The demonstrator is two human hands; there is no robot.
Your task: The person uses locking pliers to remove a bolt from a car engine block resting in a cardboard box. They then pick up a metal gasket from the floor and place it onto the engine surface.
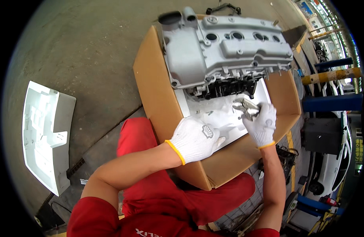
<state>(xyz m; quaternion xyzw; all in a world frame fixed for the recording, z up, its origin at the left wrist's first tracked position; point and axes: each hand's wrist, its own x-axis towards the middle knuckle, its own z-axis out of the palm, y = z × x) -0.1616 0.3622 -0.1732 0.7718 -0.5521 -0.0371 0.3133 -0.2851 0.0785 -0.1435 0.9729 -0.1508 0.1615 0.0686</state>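
A grey engine [237, 43] stands in an open cardboard box [158, 75] in front of me, lined with white foam [229, 132]. My right hand [263, 122], in a white knit glove with a yellow cuff, is closed around a silver metal part [247, 107] beside the engine's near side. Crumpled clear plastic [205, 107] lies left of that part, over the foam. My left hand [197, 139], gloved alike, is at the box's near left side, back up and thumb pointing right. Its other fingers are mostly hidden beneath it.
A large moulded white foam piece [65, 138] lies on the floor at left. Beyond the box is a dark metal part [225, 8]. Dark machinery [282, 160], blue lift arms [332, 102] and a white car [332, 166] are at right. My red-trousered legs flank the box's near corner.
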